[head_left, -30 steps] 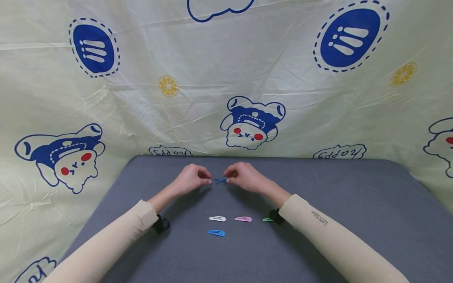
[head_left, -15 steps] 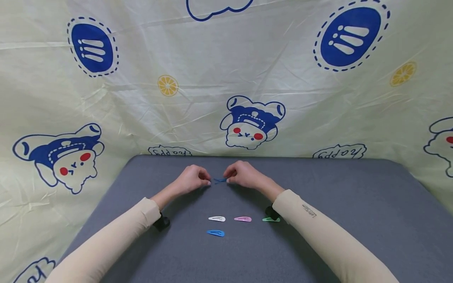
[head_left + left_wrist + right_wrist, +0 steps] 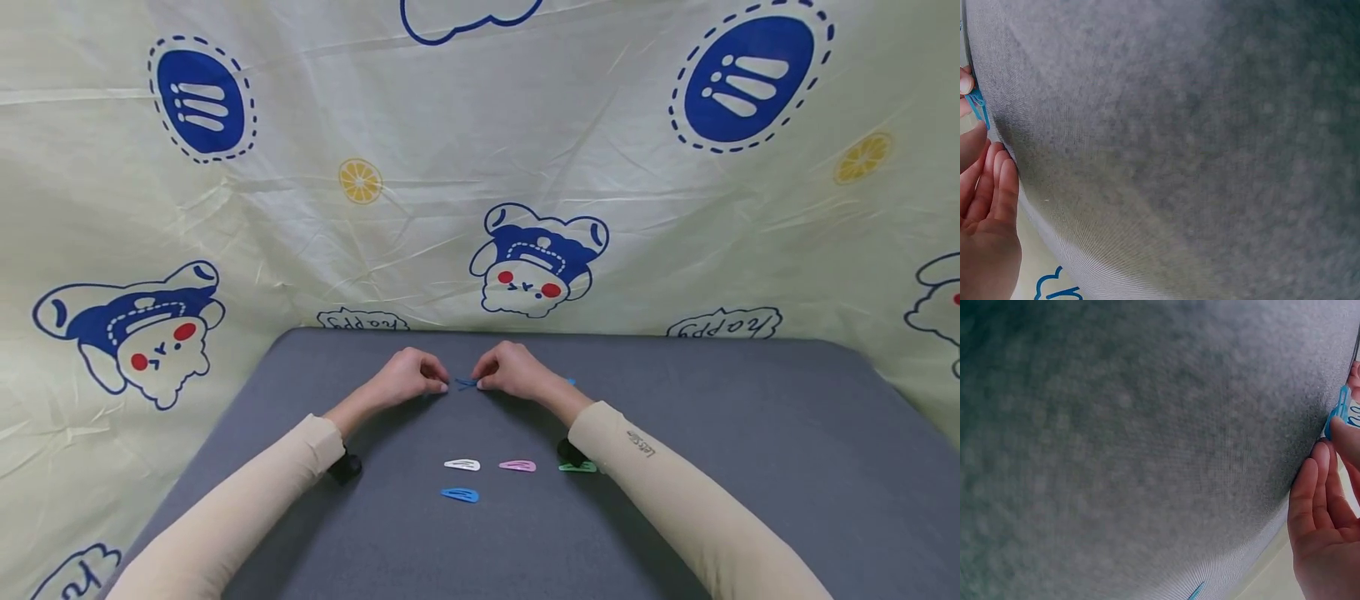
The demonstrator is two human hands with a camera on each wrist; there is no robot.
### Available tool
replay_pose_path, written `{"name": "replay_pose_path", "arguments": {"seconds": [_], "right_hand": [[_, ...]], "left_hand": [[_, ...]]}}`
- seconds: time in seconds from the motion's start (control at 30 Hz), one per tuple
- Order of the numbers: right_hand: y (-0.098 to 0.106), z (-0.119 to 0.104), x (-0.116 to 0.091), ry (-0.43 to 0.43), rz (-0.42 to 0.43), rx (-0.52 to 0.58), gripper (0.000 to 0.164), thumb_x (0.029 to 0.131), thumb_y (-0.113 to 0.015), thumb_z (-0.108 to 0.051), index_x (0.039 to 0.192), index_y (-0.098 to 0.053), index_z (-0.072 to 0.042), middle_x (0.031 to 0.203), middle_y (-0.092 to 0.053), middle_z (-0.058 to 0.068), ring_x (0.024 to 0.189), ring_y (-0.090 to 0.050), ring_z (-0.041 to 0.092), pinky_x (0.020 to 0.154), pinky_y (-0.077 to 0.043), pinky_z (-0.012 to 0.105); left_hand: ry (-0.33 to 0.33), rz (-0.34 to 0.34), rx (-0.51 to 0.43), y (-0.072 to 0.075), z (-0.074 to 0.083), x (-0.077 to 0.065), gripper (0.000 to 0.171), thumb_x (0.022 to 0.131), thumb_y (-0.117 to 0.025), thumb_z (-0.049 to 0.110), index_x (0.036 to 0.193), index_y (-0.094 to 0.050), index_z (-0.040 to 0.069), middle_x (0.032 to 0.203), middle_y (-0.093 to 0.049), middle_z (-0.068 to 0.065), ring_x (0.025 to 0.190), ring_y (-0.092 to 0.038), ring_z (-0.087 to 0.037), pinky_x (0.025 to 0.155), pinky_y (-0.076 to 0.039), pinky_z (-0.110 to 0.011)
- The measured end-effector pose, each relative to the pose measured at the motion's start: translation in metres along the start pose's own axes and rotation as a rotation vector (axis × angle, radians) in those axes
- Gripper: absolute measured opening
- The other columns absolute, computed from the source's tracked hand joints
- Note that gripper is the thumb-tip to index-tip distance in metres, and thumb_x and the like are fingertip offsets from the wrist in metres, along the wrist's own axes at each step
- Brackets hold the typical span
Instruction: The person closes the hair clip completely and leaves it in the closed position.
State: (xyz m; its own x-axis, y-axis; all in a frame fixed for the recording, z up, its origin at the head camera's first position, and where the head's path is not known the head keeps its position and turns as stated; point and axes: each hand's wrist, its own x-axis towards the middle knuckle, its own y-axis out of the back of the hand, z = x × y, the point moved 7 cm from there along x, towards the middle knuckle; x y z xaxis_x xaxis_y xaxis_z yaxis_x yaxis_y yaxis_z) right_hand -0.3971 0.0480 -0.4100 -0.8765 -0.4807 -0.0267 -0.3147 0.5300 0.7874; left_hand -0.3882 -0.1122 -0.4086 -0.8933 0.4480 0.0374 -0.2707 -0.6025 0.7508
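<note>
In the head view my right hand pinches the wide end of a blue snap hair clip between thumb and fingers, close over the far part of the table. The clip's two arms are spread apart, pointing left; the right wrist view shows the same blue clip at the thumb. My left hand is just left of the clip's tip, a small gap between them, its fingers loosely bent and holding nothing. The left wrist view has the left thumb near the clip's narrow end.
On the grey table, nearer me, lie a white clip, a pink clip and another blue clip. A green clip is partly covered by the right wrist camera. A blue piece shows behind the right wrist.
The right forearm has swung slightly left and inward, showing more of the green clip and uncovering the blue piece behind the wrist. Both hands stay nearly in place, the right still pinching the blue clip.
</note>
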Motion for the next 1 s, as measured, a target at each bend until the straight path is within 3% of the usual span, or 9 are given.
{"name": "replay_pose_path", "arguments": {"seconds": [0.3,0.8,1.0], "right_hand": [[0.001,-0.001,-0.001,0.000,0.023,-0.043,0.006,0.089,-0.073,-0.012,0.088,-0.078,-0.015,0.084,-0.069,-0.007,0.084,-0.053,0.016,0.077,-0.044,0.032],[0.002,-0.011,-0.008,0.034,0.025,-0.034,0.006,0.091,-0.071,-0.010,0.090,-0.077,-0.012,0.081,-0.066,-0.006,0.080,-0.053,0.016,0.072,-0.044,0.030],[0.005,-0.015,-0.014,0.042,0.024,-0.009,0.006,0.091,-0.071,-0.010,0.091,-0.076,-0.012,0.079,-0.064,-0.005,0.077,-0.053,0.016,0.068,-0.045,0.029]], "left_hand": [[-0.012,-0.004,-0.022,-0.002,-0.001,-0.001,0.010,0.085,-0.077,0.009,0.094,-0.075,0.006,0.079,-0.067,0.002,0.067,-0.057,-0.010,0.059,-0.048,-0.026],[0.001,-0.020,-0.043,0.000,0.000,-0.005,0.014,0.085,-0.077,0.010,0.098,-0.075,0.005,0.081,-0.068,0.002,0.066,-0.058,-0.010,0.059,-0.049,-0.027],[-0.025,0.010,-0.029,0.002,0.005,-0.007,0.012,0.085,-0.077,0.012,0.096,-0.075,0.006,0.082,-0.069,0.002,0.071,-0.059,-0.011,0.062,-0.049,-0.027]]}}
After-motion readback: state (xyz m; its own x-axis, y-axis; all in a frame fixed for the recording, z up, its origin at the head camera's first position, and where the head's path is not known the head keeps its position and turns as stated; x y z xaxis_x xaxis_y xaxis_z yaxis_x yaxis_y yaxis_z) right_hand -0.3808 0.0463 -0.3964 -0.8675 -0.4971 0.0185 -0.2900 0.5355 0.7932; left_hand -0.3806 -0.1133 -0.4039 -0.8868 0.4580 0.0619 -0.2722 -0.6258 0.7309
